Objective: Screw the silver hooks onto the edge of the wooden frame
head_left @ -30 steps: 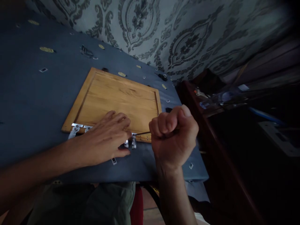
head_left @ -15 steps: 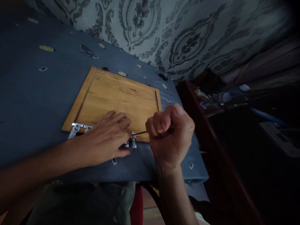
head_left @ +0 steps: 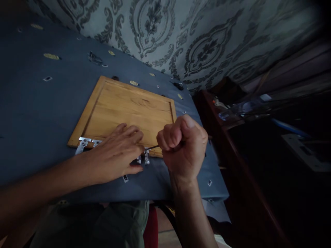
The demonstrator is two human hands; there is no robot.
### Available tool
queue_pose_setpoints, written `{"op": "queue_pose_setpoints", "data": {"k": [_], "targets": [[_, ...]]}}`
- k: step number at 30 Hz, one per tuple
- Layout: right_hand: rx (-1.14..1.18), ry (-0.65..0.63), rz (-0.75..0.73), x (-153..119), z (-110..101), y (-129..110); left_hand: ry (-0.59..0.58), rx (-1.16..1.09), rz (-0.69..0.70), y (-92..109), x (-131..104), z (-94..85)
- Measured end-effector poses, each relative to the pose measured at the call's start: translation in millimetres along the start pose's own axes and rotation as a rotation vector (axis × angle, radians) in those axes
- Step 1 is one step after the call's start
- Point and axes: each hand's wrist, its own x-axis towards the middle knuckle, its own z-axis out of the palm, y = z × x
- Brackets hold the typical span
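Observation:
A framed wooden panel (head_left: 131,106) lies on a blue patterned cloth, with metal hinges along its near edge. My left hand (head_left: 121,151) rests over that edge, fingers spread on the wood and thumb apart below. Its index fingertip is beside the right-hand hinge (head_left: 147,158). My right hand (head_left: 183,148) is a fist around a screwdriver whose thin dark shaft (head_left: 153,147) points left to this hinge; the handle is hidden in the palm. Another silver hinge (head_left: 82,145) sits at the panel's left corner, part of its metal hanging past the edge.
The blue cloth (head_left: 38,113) covers the table up to a patterned curtain or wall covering (head_left: 155,31). A small black object (head_left: 178,86) lies beyond the panel, and a dark metal piece (head_left: 94,58) lies farther left. On the right stands dark red furniture (head_left: 232,151) with clutter.
My right fist appears slightly farther left, still around the screwdriver, and seems a little turned. My left hand stays in place. The whole view has shifted slightly.

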Motion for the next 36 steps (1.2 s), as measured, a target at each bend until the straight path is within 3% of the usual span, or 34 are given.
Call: {"op": "queue_pose_setpoints", "data": {"k": [5, 9, 17, 29, 36], "targets": [[0.003, 0.154, -0.099, -6.9, -6.7, -12.6, 0.022, 0.012, 0.02, -2.3, -1.4, 2.5], [-0.03, 0.19, -0.098, -8.7, -10.5, -11.9, 0.005, 0.033, -0.002, -1.0, -0.3, 0.5], [0.002, 0.18, -0.089, -5.8, -9.4, 2.4, 0.041, 0.015, 0.003, -2.0, -1.5, 0.8], [-0.015, 0.038, -0.073, 0.2, -5.6, 6.2, 0.003, -0.011, -0.016, 2.1, 0.7, -4.3], [-0.048, 0.016, -0.04, 2.0, -5.3, 7.0, 0.049, -0.007, 0.019, -2.0, -0.5, -0.7]]}}
